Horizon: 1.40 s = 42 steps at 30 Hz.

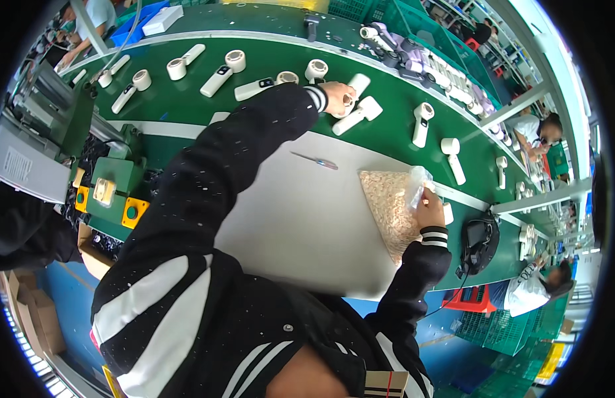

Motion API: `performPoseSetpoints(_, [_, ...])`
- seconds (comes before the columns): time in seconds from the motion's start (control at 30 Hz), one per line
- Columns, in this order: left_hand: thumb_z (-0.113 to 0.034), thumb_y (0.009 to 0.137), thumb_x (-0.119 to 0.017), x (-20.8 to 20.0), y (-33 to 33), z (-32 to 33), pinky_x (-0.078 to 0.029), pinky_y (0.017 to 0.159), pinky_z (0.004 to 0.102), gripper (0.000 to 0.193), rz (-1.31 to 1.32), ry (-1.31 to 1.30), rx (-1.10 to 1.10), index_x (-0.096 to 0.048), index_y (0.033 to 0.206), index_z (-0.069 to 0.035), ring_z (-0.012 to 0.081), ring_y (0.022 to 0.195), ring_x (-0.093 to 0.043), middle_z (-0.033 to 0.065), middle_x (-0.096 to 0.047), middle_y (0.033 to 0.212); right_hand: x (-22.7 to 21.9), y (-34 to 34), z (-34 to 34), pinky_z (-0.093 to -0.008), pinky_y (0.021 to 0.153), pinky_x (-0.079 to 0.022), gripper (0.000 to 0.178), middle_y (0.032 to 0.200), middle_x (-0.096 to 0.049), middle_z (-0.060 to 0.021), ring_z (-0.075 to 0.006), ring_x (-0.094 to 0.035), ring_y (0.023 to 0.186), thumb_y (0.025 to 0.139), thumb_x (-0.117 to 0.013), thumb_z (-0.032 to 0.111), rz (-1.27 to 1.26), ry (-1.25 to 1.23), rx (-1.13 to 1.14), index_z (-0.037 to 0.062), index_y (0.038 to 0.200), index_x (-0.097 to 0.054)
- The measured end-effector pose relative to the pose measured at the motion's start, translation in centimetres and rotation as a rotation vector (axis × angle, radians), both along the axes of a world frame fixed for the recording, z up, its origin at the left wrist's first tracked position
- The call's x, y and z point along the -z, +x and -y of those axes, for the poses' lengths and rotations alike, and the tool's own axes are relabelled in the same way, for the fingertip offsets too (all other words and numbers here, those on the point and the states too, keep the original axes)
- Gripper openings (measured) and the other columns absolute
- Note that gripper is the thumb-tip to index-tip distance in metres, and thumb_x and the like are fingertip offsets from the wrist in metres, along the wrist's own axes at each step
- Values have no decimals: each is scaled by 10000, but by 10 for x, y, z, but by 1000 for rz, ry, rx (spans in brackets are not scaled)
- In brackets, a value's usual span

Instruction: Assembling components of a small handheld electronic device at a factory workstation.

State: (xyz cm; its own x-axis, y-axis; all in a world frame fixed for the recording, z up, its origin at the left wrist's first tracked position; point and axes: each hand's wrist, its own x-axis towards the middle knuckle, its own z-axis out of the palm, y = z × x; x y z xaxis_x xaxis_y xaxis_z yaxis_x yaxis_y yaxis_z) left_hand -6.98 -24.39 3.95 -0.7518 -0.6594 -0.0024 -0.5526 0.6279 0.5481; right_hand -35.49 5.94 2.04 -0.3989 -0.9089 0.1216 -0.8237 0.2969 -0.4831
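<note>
Black-sleeved, bends the right arm (419, 275), bunching the right hand (429, 211) at a clear bag (387, 202) on the grey surface (287, 219), right edge, cannot tell if pinching; extends over the far edge, curling the left hand (337, 98) around a white fan (360, 83).

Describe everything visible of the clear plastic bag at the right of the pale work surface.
The bag looks like thin, clear plastic, bulging with many small cream-beige pieces, too small to identify. It lies on the right part of the pale work surface, its outline roughly triangular. Its upper right end is crumpled and whitish, with no pieces clearly visible there. The right hand is at that end, hiding part of it; whether the fingers grip or reach inside cannot be told.
</note>
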Motion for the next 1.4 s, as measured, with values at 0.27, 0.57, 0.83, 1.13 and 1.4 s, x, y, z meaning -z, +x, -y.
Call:
performPoseSetpoints(0.27, [29, 764, -562, -37, 139, -107, -458, 789, 358, 257, -329, -122, -42, -537, 982, -107, 295, 863, -548, 77, -506, 1093, 5, 6, 3, -324, 669, -484, 310, 854, -673, -114, -240, -589, 714, 818, -565, -2, -43, -113, 12, 31, 1112, -657])
performPoseSetpoints(0.57, [82, 741, -540, -8, 208, -171, -451, 914, 390, 256, -66, -149, 275, -555, 903, -115, 294, 1024, -504, 60, -512, 1156, -8, -2, 13, -306, 649, -482, 268, 826, -676, -69, -197, -580, 680, 845, -605, 16, -69, -193, 0, 58, 1104, -662])
performPoseSetpoints(0.83, [52, 720, -544, -41, 279, -164, -460, 924, 439, 428, -281, -109, 24, -579, 1113, -114, 348, 1105, -514, 127, -541, 1220, -20, 22, 3, -292, 682, -479, 138, 850, -661, -64, -176, -577, 718, 893, -597, 77, 5, -329, 66, 41, 1020, -635])
performPoseSetpoints(1.13, [-73, 800, -627, 11, 347, -161, -499, 791, 426, 388, 425, -78, -547, -520, 1171, -122, 341, 939, -591, 135, -554, 1150, -57, 119, 15, -239, 657, -441, 85, 794, -588, -56, -132, -515, 693, 900, -586, 16, 532, -703, -232, 66, 968, -579])
performPoseSetpoints(1.4, [6, 801, -635, 4, 316, -167, -447, 665, 327, 141, -52, 8, -540, -618, 908, -84, 227, 740, -534, 61, -547, 899, -2, 262, 39, -218, 667, -437, 202, 890, -596, -43, -119, -518, 702, 883, -535, -99, 746, -223, -749, 23, 997, -648])
